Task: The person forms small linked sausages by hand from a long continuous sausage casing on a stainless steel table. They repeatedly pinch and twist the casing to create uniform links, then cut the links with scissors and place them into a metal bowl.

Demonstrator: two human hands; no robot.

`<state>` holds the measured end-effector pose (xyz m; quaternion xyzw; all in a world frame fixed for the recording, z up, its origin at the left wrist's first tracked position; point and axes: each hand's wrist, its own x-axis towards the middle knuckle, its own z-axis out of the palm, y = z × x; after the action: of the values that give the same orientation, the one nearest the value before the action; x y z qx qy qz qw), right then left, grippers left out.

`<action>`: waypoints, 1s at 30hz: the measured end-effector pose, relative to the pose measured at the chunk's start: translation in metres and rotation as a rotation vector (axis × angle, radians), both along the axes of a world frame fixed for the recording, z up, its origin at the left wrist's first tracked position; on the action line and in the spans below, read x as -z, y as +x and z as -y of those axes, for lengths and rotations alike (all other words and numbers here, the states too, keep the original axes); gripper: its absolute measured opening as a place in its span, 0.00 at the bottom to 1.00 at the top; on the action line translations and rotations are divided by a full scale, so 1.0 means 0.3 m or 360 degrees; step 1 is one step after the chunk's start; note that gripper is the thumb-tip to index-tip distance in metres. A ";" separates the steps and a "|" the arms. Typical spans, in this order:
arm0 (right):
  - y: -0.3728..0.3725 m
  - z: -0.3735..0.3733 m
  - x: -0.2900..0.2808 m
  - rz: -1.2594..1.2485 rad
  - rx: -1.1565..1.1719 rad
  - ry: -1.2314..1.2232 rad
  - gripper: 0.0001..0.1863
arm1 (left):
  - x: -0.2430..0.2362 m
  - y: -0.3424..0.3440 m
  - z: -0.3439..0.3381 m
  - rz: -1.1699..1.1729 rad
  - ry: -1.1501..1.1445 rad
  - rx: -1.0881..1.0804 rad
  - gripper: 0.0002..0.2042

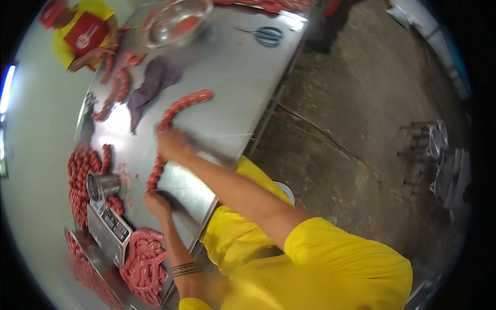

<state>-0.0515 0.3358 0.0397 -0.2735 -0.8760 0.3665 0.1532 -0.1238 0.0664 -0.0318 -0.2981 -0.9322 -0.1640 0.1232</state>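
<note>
A string of red linked sausages runs along the metal table, curving from its far tip down toward me. Around its middle my right hand is closed, its fingers partly hidden behind the knuckles. Lower down, my left hand pinches the near end of the same string. Links show between the two hands. To the left of my left hand, linked sausages lie heaped beside a metal cup. A coil of long, unlinked sausage sits nearer to me.
A scale stands between the coil and the cup. Farther off lie a purple cloth, a metal bowl and blue-handled scissors. A person in a red apron handles sausage across the table. Metal stools stand at right.
</note>
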 end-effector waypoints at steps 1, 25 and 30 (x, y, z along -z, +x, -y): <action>0.050 0.088 -0.011 -0.0393 -0.0070 -0.0088 0.35 | 0.003 -0.036 0.012 0.0002 0.0095 0.0111 0.14; 2.130 -0.463 -0.018 0.0912 -0.0203 -0.1534 0.21 | -0.095 -0.084 0.133 0.0816 0.0358 -0.0116 0.14; 2.071 -0.423 -0.076 0.1339 -0.0007 -0.1209 0.16 | -0.165 -0.020 0.063 0.0726 0.0367 -0.0208 0.13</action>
<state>0.5699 0.4625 0.0624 -0.4301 -0.6689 0.5155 -0.3191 -0.1300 0.0475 0.0178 -0.1766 -0.9283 -0.3239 -0.0468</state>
